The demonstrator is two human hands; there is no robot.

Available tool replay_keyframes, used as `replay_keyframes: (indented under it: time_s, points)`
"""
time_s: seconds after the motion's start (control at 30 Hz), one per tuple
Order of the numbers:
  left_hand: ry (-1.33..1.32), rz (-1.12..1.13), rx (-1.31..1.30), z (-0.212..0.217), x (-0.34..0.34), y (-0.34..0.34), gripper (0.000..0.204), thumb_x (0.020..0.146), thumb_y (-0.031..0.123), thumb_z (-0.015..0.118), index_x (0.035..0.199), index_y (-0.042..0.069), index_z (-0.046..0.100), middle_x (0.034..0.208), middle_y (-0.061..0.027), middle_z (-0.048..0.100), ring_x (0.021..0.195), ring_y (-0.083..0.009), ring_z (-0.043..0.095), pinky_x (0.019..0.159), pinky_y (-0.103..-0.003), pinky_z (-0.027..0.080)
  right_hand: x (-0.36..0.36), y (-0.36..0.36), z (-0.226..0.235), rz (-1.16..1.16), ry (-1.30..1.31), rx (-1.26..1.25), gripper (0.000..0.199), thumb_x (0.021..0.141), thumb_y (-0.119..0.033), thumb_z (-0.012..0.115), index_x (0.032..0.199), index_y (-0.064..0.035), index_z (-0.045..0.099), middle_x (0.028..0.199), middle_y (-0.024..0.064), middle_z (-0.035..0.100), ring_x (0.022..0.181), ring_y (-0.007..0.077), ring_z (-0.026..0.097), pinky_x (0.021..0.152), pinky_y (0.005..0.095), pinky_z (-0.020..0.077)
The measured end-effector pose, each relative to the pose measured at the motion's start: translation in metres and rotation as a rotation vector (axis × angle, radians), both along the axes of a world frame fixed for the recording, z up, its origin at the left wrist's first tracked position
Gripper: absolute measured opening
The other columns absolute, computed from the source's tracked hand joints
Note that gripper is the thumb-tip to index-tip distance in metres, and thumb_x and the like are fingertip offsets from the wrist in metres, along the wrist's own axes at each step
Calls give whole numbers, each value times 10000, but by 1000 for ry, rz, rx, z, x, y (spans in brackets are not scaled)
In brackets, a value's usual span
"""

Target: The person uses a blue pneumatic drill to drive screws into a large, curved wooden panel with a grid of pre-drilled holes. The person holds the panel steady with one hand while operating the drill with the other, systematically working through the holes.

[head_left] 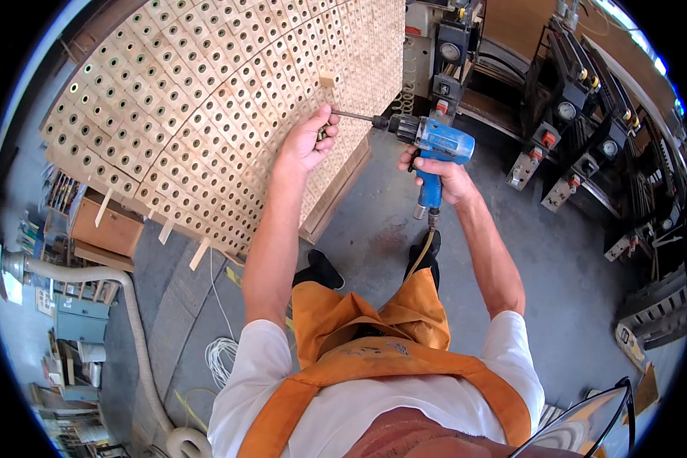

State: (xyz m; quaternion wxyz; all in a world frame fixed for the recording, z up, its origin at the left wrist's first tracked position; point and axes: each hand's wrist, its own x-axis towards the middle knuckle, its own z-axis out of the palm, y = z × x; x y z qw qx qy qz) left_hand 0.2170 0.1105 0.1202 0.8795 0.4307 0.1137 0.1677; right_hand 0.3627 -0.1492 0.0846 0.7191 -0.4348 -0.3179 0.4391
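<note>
A person in an orange apron (389, 362) and white shirt (261, 359) holds a blue power drill (446, 143) in front of a broad array of pale wooden blocks (206, 95), each with a dark-ringed round hole, in a workshop. Of the two hands, the right hand (444, 174) is wrapped around the drill's handle, while the left hand (311, 141) has its thumb and forefinger at the tip of the long, thin bit (353, 116), its other fingers curled around small brass-coloured pieces (322, 133). The drill is level with the left hand, to its right, its bit pointing left toward the blocks, and a yellow hose (421, 258) runs down from its handle. One small block (328, 79) stands out just beyond the left fingertips. Thin wooden strips (199, 253) jut from the array's near edge, above a grey floor (359, 200), with machines bearing round gauges (566, 111) at right
</note>
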Motion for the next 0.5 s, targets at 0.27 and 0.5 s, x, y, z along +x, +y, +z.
replay_keyframes:
  time_s: [0.27, 0.5]
  points:
    - [178, 19, 210, 14, 10, 5, 211, 952, 215, 583, 1031, 21, 560, 787, -10, 515, 607, -53, 460, 391, -145, 320, -14, -1, 0, -150, -453, -129, 325, 823, -96, 676, 1135, -48, 598, 1032, 79, 666, 970, 212, 650, 666, 292, 485]
    - [-24, 114, 125, 33, 26, 0, 181, 987, 202, 513, 1046, 32, 536, 829, -18, 518, 631, -62, 469, 397, -150, 321, -32, 32, 14, -213, -13, 40, 280, 848, -100, 641, 1114, -31, 590, 1040, 99, 664, 986, 216, 647, 671, 294, 482]
